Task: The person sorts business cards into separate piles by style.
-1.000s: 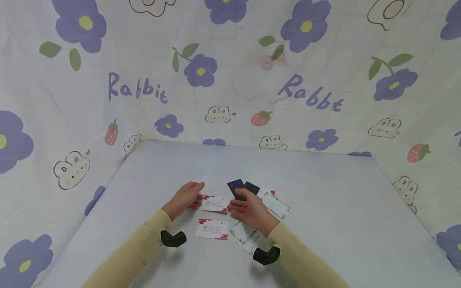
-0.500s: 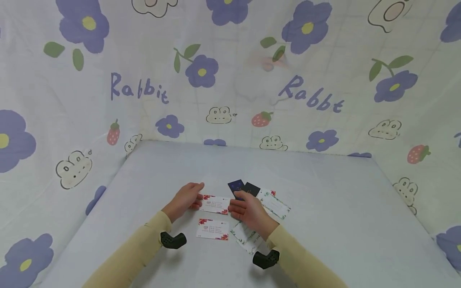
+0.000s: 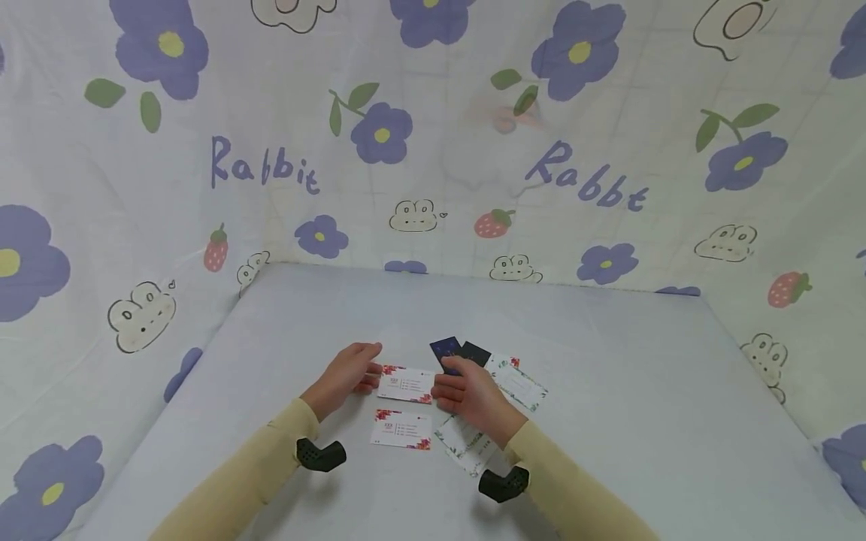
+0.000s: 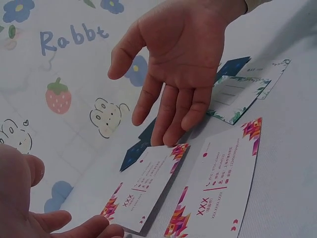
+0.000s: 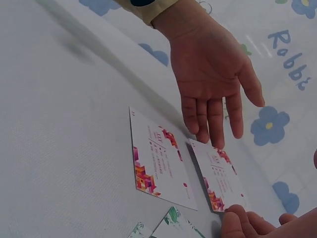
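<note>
Pale surface (image 3: 609,391): I see the card (image 3: 406,385), long axis left-right, between left hand (image 3: 345,373) and right hand (image 3: 473,394), fingers straight, touching its ends.

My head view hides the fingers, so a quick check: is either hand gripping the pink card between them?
Observer: No. The left wrist view shows the right hand open, with straight fingertips just at the corner of the card.
Operator: And the other one?
Observer: Open too. In the right wrist view the left hand has straight fingers reaching that card's opposite end, with nothing pinched.
</note>
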`<state>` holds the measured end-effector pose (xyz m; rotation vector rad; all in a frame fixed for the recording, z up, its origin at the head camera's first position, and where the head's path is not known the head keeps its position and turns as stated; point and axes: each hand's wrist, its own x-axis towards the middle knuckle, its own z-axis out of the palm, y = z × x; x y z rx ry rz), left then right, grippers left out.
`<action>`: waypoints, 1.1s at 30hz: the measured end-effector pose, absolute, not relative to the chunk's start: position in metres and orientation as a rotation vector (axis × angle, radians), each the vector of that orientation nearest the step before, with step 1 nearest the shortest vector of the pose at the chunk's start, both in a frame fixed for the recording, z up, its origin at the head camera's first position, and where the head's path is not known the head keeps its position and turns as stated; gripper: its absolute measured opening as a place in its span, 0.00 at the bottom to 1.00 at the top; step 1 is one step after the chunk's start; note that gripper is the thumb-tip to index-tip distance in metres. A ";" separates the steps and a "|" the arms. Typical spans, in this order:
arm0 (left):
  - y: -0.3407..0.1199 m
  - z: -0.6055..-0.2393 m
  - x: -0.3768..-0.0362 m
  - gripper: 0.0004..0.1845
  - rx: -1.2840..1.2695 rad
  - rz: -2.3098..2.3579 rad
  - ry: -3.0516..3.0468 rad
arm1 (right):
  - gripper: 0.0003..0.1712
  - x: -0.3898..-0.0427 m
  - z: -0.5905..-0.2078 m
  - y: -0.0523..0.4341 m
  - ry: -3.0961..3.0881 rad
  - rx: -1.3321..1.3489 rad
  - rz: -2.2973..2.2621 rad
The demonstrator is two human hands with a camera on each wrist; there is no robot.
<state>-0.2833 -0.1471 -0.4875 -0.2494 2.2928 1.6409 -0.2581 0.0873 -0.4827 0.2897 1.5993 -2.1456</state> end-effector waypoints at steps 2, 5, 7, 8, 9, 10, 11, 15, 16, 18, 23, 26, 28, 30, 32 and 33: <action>-0.147 -0.488 -0.283 0.32 -0.243 1.656 2.275 | 0.37 -0.257 -0.482 0.089 1.606 0.275 -2.138; -0.149 -0.490 -0.280 0.32 -0.231 1.681 2.236 | 0.37 -0.256 -0.481 0.090 1.632 0.253 -2.118; -0.150 -0.490 -0.278 0.32 -0.226 1.690 2.214 | 0.36 -0.256 -0.481 0.091 1.658 0.245 -2.098; -0.151 -0.490 -0.277 0.32 -0.223 1.696 2.204 | 0.36 -0.256 -0.481 0.091 1.670 0.238 -2.088; -0.152 -0.490 -0.276 0.32 -0.218 1.699 2.196 | 0.36 -0.255 -0.481 0.091 1.677 0.234 -2.082; -0.152 -0.489 -0.276 0.32 -0.215 1.702 2.190 | 0.36 -0.255 -0.481 0.092 1.685 0.229 -2.076; -0.153 -0.488 -0.275 0.32 -0.213 1.707 2.182 | 0.36 -0.255 -0.481 0.092 1.686 0.229 -2.073; -0.155 -0.485 -0.272 0.32 -0.205 1.727 2.142 | 0.34 -0.253 -0.480 0.094 1.697 0.221 -2.063; -0.155 -0.484 -0.271 0.32 -0.202 1.730 2.132 | 0.34 -0.252 -0.480 0.094 1.700 0.225 -2.058; -0.157 -0.483 -0.269 0.32 -0.194 1.731 2.117 | 0.34 -0.251 -0.480 0.094 1.714 0.229 -2.042; -0.159 -0.482 -0.262 0.32 -0.177 1.726 2.107 | 0.35 -0.246 -0.478 0.094 1.722 0.248 -2.017; -0.161 -0.484 -0.258 0.32 -0.172 1.719 2.110 | 0.36 -0.240 -0.477 0.094 1.720 0.249 -1.999; -0.162 -0.486 -0.255 0.32 -0.172 1.713 2.116 | 0.36 -0.236 -0.476 0.094 1.726 0.227 -1.977; -0.162 -0.487 -0.251 0.32 -0.176 1.708 2.120 | 0.36 -0.232 -0.475 0.094 1.728 0.206 -1.959; -0.163 -0.487 -0.248 0.32 -0.176 1.706 2.122 | 0.35 -0.229 -0.474 0.095 1.731 0.187 -1.945; -0.163 -0.487 -0.246 0.31 -0.176 1.710 2.119 | 0.35 -0.228 -0.474 0.095 1.733 0.178 -1.942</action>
